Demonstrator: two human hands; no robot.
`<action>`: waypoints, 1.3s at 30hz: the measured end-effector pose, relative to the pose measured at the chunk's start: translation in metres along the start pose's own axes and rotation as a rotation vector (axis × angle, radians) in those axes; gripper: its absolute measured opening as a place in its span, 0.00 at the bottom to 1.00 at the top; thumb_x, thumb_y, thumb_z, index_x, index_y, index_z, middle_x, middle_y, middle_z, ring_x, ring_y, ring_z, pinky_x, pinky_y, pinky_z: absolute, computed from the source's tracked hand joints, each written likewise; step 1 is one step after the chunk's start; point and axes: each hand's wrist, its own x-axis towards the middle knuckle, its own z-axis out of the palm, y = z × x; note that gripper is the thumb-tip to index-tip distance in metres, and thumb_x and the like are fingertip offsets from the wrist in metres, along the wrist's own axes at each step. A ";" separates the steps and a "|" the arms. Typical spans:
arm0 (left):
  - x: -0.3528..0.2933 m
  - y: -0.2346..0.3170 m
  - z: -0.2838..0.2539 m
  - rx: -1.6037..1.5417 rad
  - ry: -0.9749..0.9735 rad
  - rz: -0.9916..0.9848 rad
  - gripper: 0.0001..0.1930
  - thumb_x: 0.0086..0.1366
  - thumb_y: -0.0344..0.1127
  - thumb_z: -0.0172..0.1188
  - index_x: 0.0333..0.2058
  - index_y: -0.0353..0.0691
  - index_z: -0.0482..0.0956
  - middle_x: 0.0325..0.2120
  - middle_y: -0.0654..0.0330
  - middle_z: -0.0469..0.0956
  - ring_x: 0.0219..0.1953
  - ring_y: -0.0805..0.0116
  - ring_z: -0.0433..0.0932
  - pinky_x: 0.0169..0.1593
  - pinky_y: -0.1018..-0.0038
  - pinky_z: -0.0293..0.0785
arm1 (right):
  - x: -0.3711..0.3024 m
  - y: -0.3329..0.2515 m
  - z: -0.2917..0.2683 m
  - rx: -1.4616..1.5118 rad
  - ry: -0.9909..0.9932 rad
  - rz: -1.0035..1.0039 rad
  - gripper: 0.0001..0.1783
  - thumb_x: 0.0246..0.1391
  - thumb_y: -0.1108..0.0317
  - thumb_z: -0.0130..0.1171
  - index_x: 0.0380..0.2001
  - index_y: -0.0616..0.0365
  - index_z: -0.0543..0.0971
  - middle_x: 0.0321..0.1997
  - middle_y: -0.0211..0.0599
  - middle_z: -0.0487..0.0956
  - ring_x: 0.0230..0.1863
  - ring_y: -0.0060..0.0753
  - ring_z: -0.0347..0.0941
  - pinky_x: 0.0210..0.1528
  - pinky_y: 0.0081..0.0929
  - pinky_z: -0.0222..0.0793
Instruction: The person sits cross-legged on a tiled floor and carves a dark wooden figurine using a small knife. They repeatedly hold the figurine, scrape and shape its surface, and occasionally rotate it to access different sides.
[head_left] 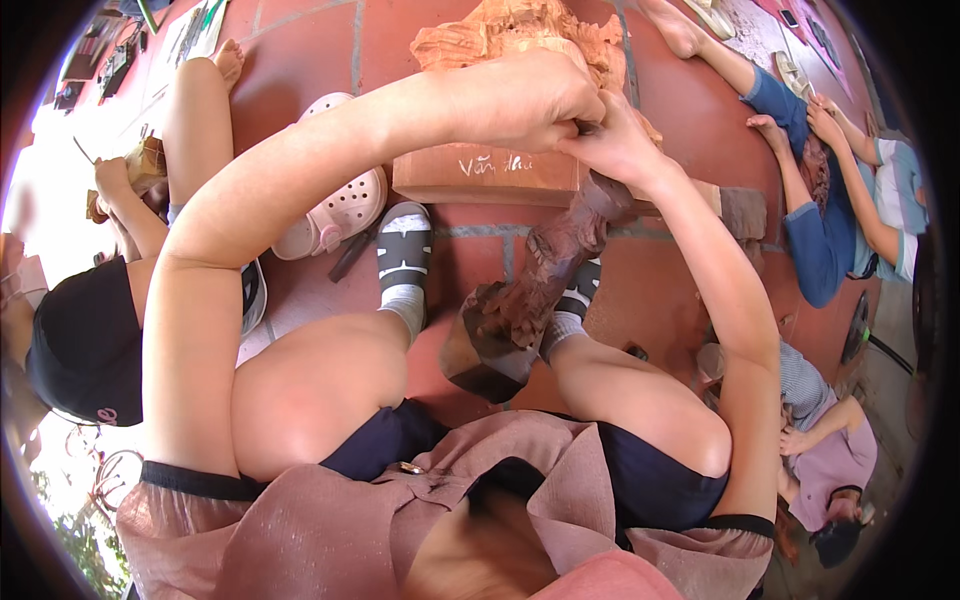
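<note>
My left hand (568,105) and my right hand (617,145) meet out in front of me, at the far end of a dark brown wood carving (545,265). The left is closed in a fist, knuckles up. Curled fingers of the right press against it from the near side. A small dark spot shows between them, but I cannot make out what they pinch. The carving slants between my lower legs, its blocky dark base (490,350) toward me and its far end just below my right hand. Whether that hand touches it, I cannot tell.
Behind my hands a large pale wood carving (510,35) rests on a reddish block (485,175) with writing. Pink clogs (345,210) and a dark wooden stick (350,257) lie left on the tiled floor. Other people sit left and right; one wears a black cap (85,340).
</note>
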 end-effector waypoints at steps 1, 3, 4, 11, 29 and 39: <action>0.001 -0.001 0.002 -0.015 0.018 0.011 0.05 0.48 0.25 0.57 0.27 0.35 0.74 0.21 0.50 0.73 0.28 0.51 0.75 0.31 0.63 0.70 | -0.001 0.003 0.001 0.042 0.017 -0.002 0.12 0.40 0.69 0.60 0.29 0.66 0.79 0.22 0.46 0.78 0.25 0.36 0.76 0.29 0.31 0.69; 0.001 -0.005 0.003 -0.037 0.045 0.011 0.04 0.48 0.24 0.57 0.26 0.34 0.74 0.19 0.50 0.72 0.27 0.51 0.75 0.30 0.63 0.69 | 0.000 0.003 0.001 0.046 0.016 0.022 0.13 0.40 0.68 0.61 0.29 0.66 0.78 0.20 0.47 0.77 0.25 0.33 0.76 0.28 0.31 0.69; 0.001 -0.007 0.002 -0.043 0.055 -0.001 0.04 0.48 0.24 0.57 0.26 0.34 0.74 0.19 0.50 0.72 0.27 0.51 0.74 0.30 0.62 0.69 | 0.004 -0.001 -0.003 0.009 -0.003 0.048 0.13 0.40 0.68 0.62 0.28 0.66 0.78 0.20 0.46 0.77 0.25 0.31 0.76 0.28 0.30 0.69; 0.009 -0.015 -0.014 -0.101 0.023 -0.038 0.08 0.49 0.24 0.58 0.31 0.36 0.77 0.22 0.51 0.75 0.28 0.54 0.76 0.31 0.66 0.71 | 0.013 -0.008 -0.016 0.032 0.002 -0.021 0.14 0.42 0.63 0.64 0.27 0.64 0.79 0.19 0.39 0.77 0.24 0.29 0.73 0.28 0.29 0.67; -0.048 -0.004 0.015 -0.060 0.244 -0.032 0.10 0.50 0.25 0.60 0.35 0.37 0.76 0.29 0.53 0.76 0.31 0.54 0.77 0.35 0.68 0.74 | 0.022 -0.004 0.019 -0.070 -0.028 -0.205 0.09 0.38 0.70 0.60 0.26 0.63 0.78 0.24 0.51 0.77 0.28 0.47 0.76 0.32 0.35 0.70; -0.059 0.001 0.011 -0.195 0.268 -0.101 0.10 0.54 0.24 0.55 0.36 0.38 0.75 0.30 0.55 0.74 0.32 0.59 0.75 0.36 0.70 0.72 | 0.023 -0.018 0.016 -0.238 -0.084 -0.319 0.09 0.39 0.70 0.57 0.27 0.63 0.78 0.27 0.52 0.78 0.33 0.48 0.77 0.35 0.36 0.71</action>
